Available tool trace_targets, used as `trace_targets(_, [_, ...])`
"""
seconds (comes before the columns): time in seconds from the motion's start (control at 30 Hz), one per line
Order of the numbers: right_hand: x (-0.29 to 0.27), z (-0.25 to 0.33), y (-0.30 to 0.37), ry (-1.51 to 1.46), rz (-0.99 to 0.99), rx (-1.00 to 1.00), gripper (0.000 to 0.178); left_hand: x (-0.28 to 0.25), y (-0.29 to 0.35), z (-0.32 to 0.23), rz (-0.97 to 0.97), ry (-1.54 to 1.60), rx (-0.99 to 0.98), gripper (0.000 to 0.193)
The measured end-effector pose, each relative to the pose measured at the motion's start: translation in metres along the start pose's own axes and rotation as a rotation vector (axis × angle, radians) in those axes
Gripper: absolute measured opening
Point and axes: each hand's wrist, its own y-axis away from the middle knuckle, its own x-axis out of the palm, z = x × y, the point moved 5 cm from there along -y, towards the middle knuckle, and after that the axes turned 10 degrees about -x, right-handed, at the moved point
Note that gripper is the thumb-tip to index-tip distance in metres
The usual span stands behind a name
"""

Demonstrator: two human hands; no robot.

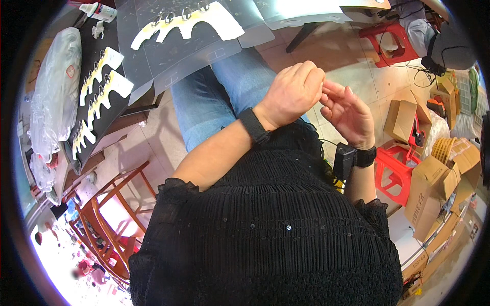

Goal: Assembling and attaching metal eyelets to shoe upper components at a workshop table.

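My left hand (294, 94), with a dark band on its wrist, is closed above my lap, its back toward me. Whatever lies inside its curled fingers is hidden. Beside it on the right, my right hand (352, 116) is turned palm up, thumb apart and fingers loosely bent. Its fingertips meet the closed left hand, and I see nothing on its palm. Ahead on the table lies a white and pale-yellow scalloped strip (224, 23) with several metal rings standing along its edge. Smaller ringed strips (113, 87) rest on the dark surface at the left.
Clear plastic sheeting (204, 60) hangs over the near edge of the dark table (140, 18). At the far left are a plastic-wrapped bundle (58, 92) and a white bottle (99, 11). Wooden chairs (115, 204) stand lower left; red stools (393, 176) and cardboard boxes (429, 178) are at right.
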Motion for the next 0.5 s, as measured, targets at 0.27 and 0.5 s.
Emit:
trace_targets(0.27, [0.012,-0.001,-0.004,-0.324,0.054,-0.076,0.052,0.000,0.000,0.001,0.050,0.053,-0.003,0.015])
trace_targets(0.5, [-0.003,0.010,-0.007,-0.291,0.030,-0.151,0.051,0.001,0.003,0.004,0.087,0.303,-0.180,0.009])
